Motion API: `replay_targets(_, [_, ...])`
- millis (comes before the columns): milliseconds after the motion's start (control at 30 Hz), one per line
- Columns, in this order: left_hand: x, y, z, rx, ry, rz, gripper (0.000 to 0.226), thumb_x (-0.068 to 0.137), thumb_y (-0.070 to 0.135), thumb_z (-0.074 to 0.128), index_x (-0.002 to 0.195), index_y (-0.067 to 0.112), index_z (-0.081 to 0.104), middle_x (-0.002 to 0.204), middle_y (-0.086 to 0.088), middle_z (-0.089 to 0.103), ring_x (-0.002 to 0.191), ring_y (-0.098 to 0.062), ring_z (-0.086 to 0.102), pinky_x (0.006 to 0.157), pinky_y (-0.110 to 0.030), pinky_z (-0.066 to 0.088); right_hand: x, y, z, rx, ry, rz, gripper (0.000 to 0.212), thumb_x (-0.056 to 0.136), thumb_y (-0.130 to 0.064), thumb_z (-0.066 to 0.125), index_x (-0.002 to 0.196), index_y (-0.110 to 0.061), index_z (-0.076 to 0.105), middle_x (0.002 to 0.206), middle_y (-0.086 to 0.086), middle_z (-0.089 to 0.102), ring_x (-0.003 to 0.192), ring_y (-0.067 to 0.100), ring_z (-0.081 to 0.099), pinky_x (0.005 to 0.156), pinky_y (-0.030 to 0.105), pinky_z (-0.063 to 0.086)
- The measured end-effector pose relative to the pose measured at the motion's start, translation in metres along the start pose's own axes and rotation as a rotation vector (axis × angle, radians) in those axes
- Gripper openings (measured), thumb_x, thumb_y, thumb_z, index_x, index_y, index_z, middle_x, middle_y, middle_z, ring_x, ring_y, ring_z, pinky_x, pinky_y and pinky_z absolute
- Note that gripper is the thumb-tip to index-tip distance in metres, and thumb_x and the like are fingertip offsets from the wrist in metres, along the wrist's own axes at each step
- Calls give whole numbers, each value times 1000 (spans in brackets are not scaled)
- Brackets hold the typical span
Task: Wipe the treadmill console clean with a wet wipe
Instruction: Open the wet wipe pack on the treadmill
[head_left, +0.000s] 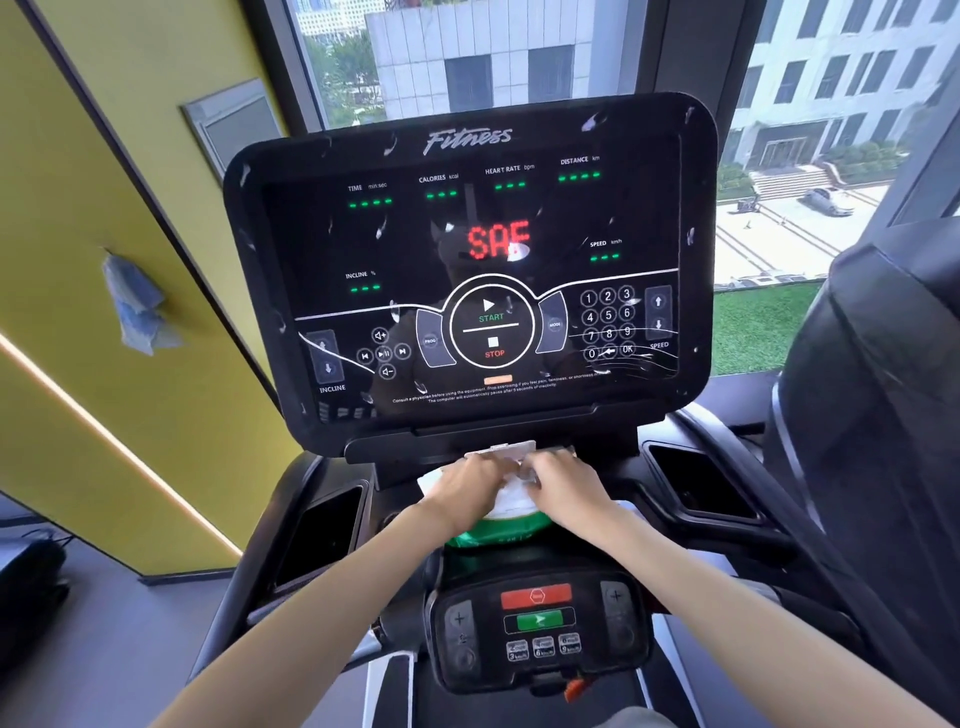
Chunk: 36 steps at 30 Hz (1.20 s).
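The black treadmill console (467, 270) stands upright in front of me, showing red "SAF" letters, with white smears and marks across its screen and frame. Just below it, on the ledge, lies a green and white wet-wipe pack (506, 522) with its clear lid flap (501, 451) lifted. My left hand (470, 486) rests on the pack's left side, holding it. My right hand (563, 483) is on the pack's top right, fingers pinched at the opening where a white wipe (511, 493) shows. How much of the wipe is out stays hidden by my fingers.
A small lower control panel (537, 623) with red and green buttons sits below the pack. Cup-holder wells (322, 535) (701, 483) flank the ledge. A yellow wall (104, 260) with a hanging blue cloth (136, 306) stands left; another treadmill's dark housing (883, 389) rises on the right.
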<state>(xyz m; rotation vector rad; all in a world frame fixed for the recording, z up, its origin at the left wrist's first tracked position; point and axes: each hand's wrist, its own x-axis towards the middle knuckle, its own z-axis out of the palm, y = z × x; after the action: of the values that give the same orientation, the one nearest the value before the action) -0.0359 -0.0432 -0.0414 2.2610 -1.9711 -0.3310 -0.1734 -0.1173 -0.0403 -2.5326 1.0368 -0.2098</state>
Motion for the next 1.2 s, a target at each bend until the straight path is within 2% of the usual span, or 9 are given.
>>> replay_targets(100, [0,6,-1,105,10,9,23,89,4,45,97,15,63,99,-10,62,90,-35,59,68,-41,46,2,0,0,18,-6,21,18,88,-16,55,104,-18,64,109,4,64,103,23,57,80,31,47])
replay_targets(200, [-1,7,-2,90,73,5,18,90,8,43,92,10,61,96,-13,63,86,-37,59,65,-41,46,2,1,2,73,-9,54,19,88,-19,56,106,-20,62,107,4,63,104,22,56,78,30,45])
replay_targets(367, [-8,8,-6,-92,280,36,19,90,9,46,98,13,63,92,-6,68,80,-31,61,65,-39,48,3,0,3,179,-51,75,25,81,-26,62,106,-21,59,87,-3,61,87,19,58,67,30,45])
replay_targets(567, [-12,5,-13,-522,349,-25,9,85,6,60,85,12,67,66,4,64,63,-13,59,65,-31,49,7,-1,-1,566,-18,97,18,74,-27,75,78,-17,60,67,-7,50,63,7,45,55,16,34])
replay_targets(667, [-14,4,-10,-613,340,-41,8,87,6,61,90,9,68,79,4,67,73,-9,59,74,-25,48,7,0,-2,706,-22,142,19,77,-21,74,72,-10,58,66,-2,48,61,9,42,57,19,33])
replay_targets(767, [-15,2,-7,-614,159,-48,31,89,0,53,115,13,61,108,1,67,101,-5,59,85,-21,47,5,3,-4,863,-67,204,21,82,-20,69,71,-11,53,64,-2,46,62,11,43,62,26,34])
replay_targets(867, [-13,0,-7,-646,44,-99,45,85,-1,53,126,19,56,113,3,63,108,-5,56,88,-22,46,3,7,-9,992,-89,265,18,88,-21,61,73,-14,55,68,-1,56,61,8,51,59,23,39])
replay_targets(1067, [-11,7,-12,-638,109,-196,17,80,6,63,98,5,64,84,1,56,82,-17,53,78,-25,42,-2,9,-17,1059,-34,285,16,95,-11,49,82,-7,58,65,7,65,53,9,57,51,17,41])
replay_targets(1200, [-20,3,-15,-614,220,-134,18,80,6,55,84,23,56,74,4,63,76,-21,64,69,-33,51,-3,12,-18,1053,57,315,20,95,-9,46,80,-8,58,73,6,64,72,17,60,69,28,44])
